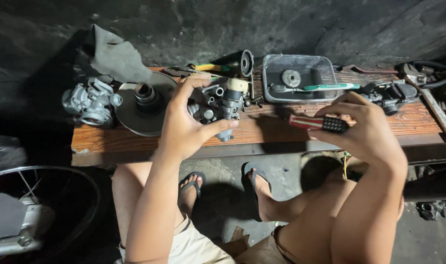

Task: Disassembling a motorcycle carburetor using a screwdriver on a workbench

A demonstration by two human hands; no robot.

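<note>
Two hands at work: both over a low wooden counter [281, 128] crowded with engine parts.
Left hand [184, 124]: its grip is clamped on a grey carburetor [222, 105], thumb below, fingers arched over the top, the body held just above the counter edge.
Right hand [367, 124]: its grip is closed around a screwdriver handle [318, 122], red with a black ribbed end; the blade is hidden, so its tip cannot be told.
Handling note: the carburetor looks best kept steady and turned so its screws face the tool; the driver wants to sit square in a slot before any twist.
Second carburetor [88, 101]: left end of the counter, untouched.
Pulley disc [143, 105]: round, dark, just beside it, behind the left hand.
Clear plastic tray [274, 90]: holds a small round part and a green-handled toothbrush [325, 87].
Third carburetor-like part [390, 95]: right of the tray.
Rag [116, 57]: grey, behind the counter.
Wheel rim [42, 186]: spoked, lower left, on the floor.
</note>
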